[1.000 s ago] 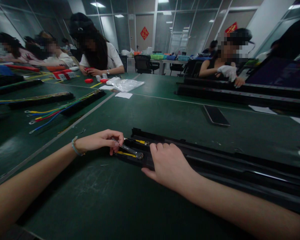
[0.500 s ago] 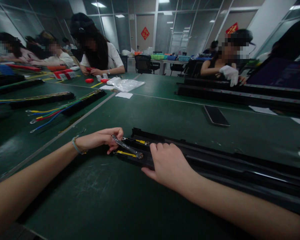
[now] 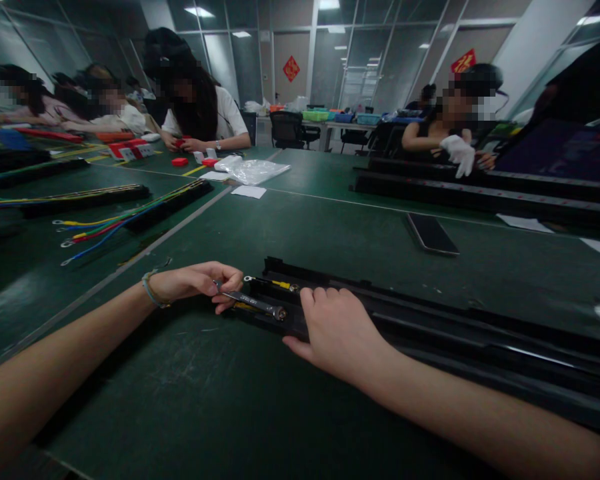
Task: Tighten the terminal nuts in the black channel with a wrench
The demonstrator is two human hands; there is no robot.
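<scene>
My left hand (image 3: 213, 283) is closed round one end of a metal wrench (image 3: 254, 305). The wrench's ring end sits over a fastener near the left end of a long black rail (image 3: 430, 320). Beneath the wrench, a yellow-sleeved cable (image 3: 245, 307) is partly covered. A second short cable with a yellow sleeve (image 3: 280, 285) and a ring terminal lies further back in the rail. My right hand (image 3: 337, 327) grips the rail just right of the fasteners, thumb on the near side and fingers over the top.
A phone (image 3: 433, 233) lies behind the rail. Black strips with coloured cables (image 3: 167, 203) are at left. A plastic bag (image 3: 257, 170) and white paper (image 3: 249, 192) lie further back. Across the table, a person with a white glove (image 3: 459, 155) handles other long black rails (image 3: 430, 187).
The wrench's held end has swung toward me and a little left with my left hand, now covering more of the near yellow cable. My right hand stays put.
</scene>
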